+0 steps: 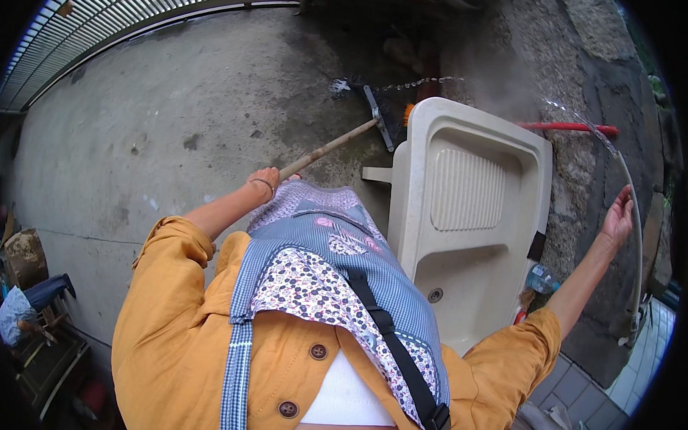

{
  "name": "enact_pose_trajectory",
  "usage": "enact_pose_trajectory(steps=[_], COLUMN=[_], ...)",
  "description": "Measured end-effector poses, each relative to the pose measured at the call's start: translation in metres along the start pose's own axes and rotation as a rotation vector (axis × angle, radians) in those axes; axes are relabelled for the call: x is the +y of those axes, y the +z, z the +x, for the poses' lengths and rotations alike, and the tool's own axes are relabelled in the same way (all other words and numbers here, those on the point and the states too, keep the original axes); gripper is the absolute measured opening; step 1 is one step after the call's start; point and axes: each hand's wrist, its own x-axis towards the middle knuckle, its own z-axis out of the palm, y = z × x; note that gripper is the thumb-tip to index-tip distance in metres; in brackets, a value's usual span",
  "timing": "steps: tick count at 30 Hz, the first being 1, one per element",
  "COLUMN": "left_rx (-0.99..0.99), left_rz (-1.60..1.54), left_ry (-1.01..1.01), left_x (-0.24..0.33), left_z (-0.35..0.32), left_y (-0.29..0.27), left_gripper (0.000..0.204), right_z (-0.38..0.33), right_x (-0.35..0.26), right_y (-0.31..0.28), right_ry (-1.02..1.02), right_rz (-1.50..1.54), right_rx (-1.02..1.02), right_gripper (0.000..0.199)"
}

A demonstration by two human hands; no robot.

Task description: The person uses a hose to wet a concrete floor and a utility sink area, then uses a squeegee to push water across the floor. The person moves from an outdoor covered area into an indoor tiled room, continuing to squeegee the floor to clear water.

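My left hand [265, 180] is wrapped round the wooden handle of a floor squeegee [327, 148]. Its flat, dark head [379, 119] rests on the wet concrete beyond me. Out to the right, my right hand [619, 217] has its fingers closed against a pale hose [637, 255], near the hose's upper end. Water [571, 111] leaves that end and arcs leftward behind the sink, splashing down on the floor by the squeegee head. Between my arms stands a cream laundry sink [412, 187] with a ribbed washboard [468, 190] and a drain in its basin.
A red pole [570, 127] and orange bristles [409, 113] show behind the sink. Along the right runs a rough stone wall [570, 41]. A plastic bottle [540, 279] stands beside the sink. Slatted railing [162, 4] borders the far left; a person [22, 314] sits at the lower left.
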Motion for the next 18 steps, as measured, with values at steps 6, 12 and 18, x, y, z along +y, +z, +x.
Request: enact_pose_trajectory(steps=[6,12,18], left_rx=[-0.043,-0.074,-0.034], left_rz=[-0.02,-0.016,-0.074], left_ry=[-0.005,-0.016,-0.033], left_x=[0.001,0.003,0.013], left_z=[-0.001,-0.003,-0.003], left_y=[-0.003,-0.007,-0.024], left_gripper=[0.02,0.022,0.023], right_z=[-0.001,-0.001,-0.007], right_x=[-0.001,0.0,0.001], right_y=[-0.004,-0.011,-0.003], right_ry=[0.013,-0.002,0.052], right_rz=[0.022,0.015,0.001], right_rx=[-0.04,0.014,-0.028], right_gripper=[0.018,0.018,0.019])
